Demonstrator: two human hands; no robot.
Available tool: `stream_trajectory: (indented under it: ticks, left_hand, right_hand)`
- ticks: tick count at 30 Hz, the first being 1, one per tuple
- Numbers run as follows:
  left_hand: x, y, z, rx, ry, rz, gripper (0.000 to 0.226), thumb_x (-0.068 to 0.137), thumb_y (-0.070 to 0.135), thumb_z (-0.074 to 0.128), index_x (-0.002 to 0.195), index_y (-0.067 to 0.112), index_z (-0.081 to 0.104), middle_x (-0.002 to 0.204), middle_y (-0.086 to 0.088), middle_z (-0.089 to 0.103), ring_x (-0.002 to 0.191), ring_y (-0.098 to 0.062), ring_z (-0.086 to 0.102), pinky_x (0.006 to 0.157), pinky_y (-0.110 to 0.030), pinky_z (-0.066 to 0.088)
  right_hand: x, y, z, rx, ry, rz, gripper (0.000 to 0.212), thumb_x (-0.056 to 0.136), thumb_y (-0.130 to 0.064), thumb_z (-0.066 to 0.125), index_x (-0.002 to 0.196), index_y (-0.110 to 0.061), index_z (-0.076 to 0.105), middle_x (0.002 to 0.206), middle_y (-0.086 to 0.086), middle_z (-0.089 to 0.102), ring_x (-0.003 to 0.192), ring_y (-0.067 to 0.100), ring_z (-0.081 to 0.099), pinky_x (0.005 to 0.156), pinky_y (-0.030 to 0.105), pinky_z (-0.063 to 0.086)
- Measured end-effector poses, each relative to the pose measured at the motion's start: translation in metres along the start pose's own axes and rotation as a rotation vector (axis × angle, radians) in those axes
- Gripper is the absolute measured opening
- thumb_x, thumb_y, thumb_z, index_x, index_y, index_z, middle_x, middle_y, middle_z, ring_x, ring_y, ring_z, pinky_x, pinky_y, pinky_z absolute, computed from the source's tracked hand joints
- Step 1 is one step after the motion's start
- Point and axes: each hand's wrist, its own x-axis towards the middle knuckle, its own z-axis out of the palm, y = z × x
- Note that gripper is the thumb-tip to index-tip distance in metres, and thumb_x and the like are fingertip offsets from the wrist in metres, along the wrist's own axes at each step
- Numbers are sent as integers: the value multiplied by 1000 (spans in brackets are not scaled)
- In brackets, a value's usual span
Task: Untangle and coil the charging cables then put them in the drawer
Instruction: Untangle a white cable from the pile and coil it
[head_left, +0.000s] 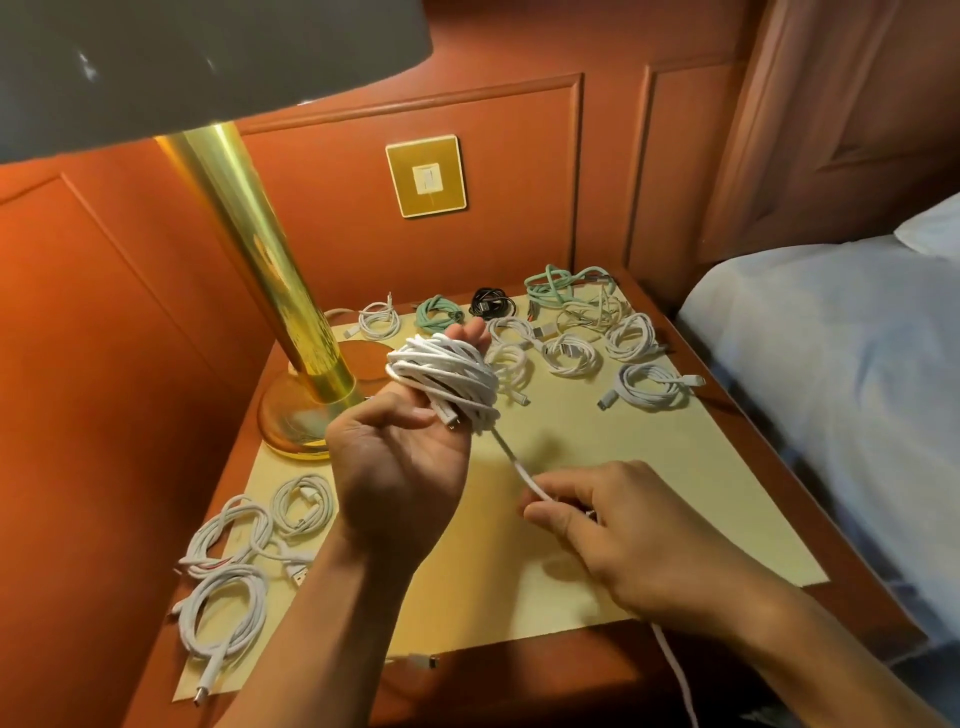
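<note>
Item: white cable (447, 374), approx 10 turns wound round fingers of L hand (400, 467), up above desk (545, 670).
L grip: fingers upright inside the coil, thumb folded toward palm; 1 plug end pokes out at coil base.
R grip: R hand (639, 530) pinches the free run btwn thumb & forefinger, line taut to coil; tail drops off desk front edge.
Done: approx 10 coiled cables (571, 353) at desk rear (white, teal, 1 black); 3 white coils (234, 561) front-L near lamp (270, 270).
Left: finish this wind; rear-R teal/cream bundle (576, 296) looks loose, may need redo; everything to drawer. Drawer not in view.
Progress: est. coiling mostly done, stowing not begun.
Markings: no brand/label/text legible; wall plate (426, 176) blank.
</note>
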Motion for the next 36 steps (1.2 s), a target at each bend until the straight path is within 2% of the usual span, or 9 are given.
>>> stream_trajectory:
  ticks: [6, 10, 13, 17, 19, 22, 27, 34, 36]
  left_hand:
    - [6, 0, -9, 630, 45, 99, 65, 53, -3, 43, 116, -12, 60, 121, -27, 63, 126, -32, 58, 113, -51, 43]
    - [3, 0, -19, 1194, 66, 195, 42, 54, 5, 50, 93, 8, 65, 101, -8, 65, 94, -17, 61, 79, -30, 54]
    - [5, 4, -27, 1371, 79, 186, 42, 62, 4, 50, 97, 12, 72, 100, 4, 69, 96, -4, 64, 78, -16, 53]
    - [4, 2, -15, 1422, -39, 91, 45, 75, -14, 53, 78, 28, 66, 91, 10, 65, 85, 13, 59, 69, -6, 48]
    - [0, -5, -14, 1461, -138, 17, 36, 78, -8, 54, 74, 26, 63, 86, 5, 61, 78, 8, 57, 65, -10, 48]
    - [-2, -8, -12, 1474, -252, -97, 36, 71, 7, 50, 96, 22, 72, 106, 4, 69, 102, -4, 62, 87, -29, 55]
    - [-4, -11, -2, 1407, -323, -139, 44, 65, 5, 50, 98, 15, 76, 102, 3, 73, 105, -13, 66, 96, -43, 54]
    - [-5, -17, -3, 1081, -346, -178, 44, 59, -3, 46, 94, 1, 74, 101, -14, 76, 106, -31, 70, 97, -54, 54]
    - [-3, -15, -7, 959, -350, -160, 44, 59, -6, 44, 93, -3, 72, 100, -17, 75, 105, -34, 71, 95, -55, 52]
  right_hand:
    - [-13, -6, -16, -206, 144, -144, 11, 95, -36, 65, 93, -29, 73, 69, -13, 63, 69, 9, 59, 55, 22, 42]
    - [-14, -1, -38, -156, 275, -50, 10, 87, -45, 67, 89, -39, 76, 77, -21, 68, 75, 3, 63, 60, 20, 49]
    - [-15, 1, -52, -62, 412, -110, 27, 83, -51, 63, 98, -35, 78, 86, -24, 72, 89, -4, 67, 71, 13, 54]
    - [-5, -1, -63, -192, 553, -287, 26, 89, -31, 68, 104, -11, 79, 87, -21, 64, 83, -4, 63, 70, 4, 45]
    - [3, -5, -69, -268, 608, -375, 21, 88, -25, 74, 102, -10, 79, 86, -9, 66, 79, 4, 62, 70, 12, 47]
    - [17, -8, -75, -282, 672, -462, 17, 88, -23, 78, 98, -10, 80, 86, 3, 68, 78, 17, 64, 69, 28, 52]
    - [47, 3, -72, -132, 683, -460, 17, 89, -28, 77, 98, -14, 80, 88, 0, 70, 82, 12, 66, 71, 30, 55]
    - [93, 19, -48, 232, 426, -262, 11, 81, -24, 82, 91, -29, 79, 84, -8, 76, 81, 15, 70, 71, 38, 60]
    - [95, 28, -42, 275, 305, -170, 12, 83, -26, 78, 95, -23, 80, 79, -9, 76, 69, 9, 66, 60, 26, 53]
